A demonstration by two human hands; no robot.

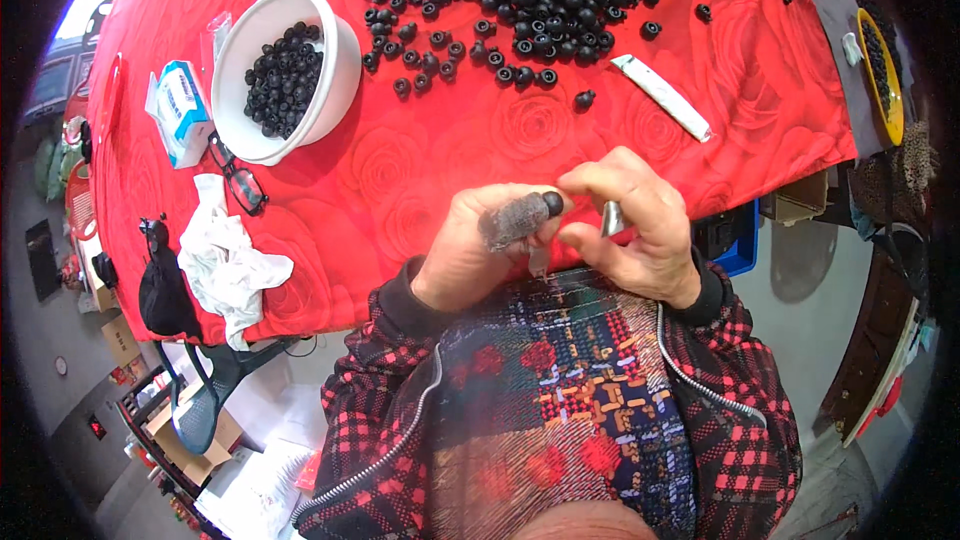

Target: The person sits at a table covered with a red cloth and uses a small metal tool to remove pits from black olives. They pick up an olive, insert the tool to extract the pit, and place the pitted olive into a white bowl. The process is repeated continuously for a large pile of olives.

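Head view: holding a black ball (pixel 553 203) at the end of a grey roll (pixel 510 224) in the left hand (pixel 458 252), fingers curled closed; gripping a metal piece (pixel 612 218) in the right hand (pixel 648 230), thumb and forefinger parted; with loose balls (pixel 560 0) and a white bowl (pixel 340 95) beyond, on red cloth (pixel 400 155).

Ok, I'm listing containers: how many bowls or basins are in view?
2: a white bowl on the red tablecloth, toward the picture's upper left, and a yellow basin at its far right. Others may be hidden.
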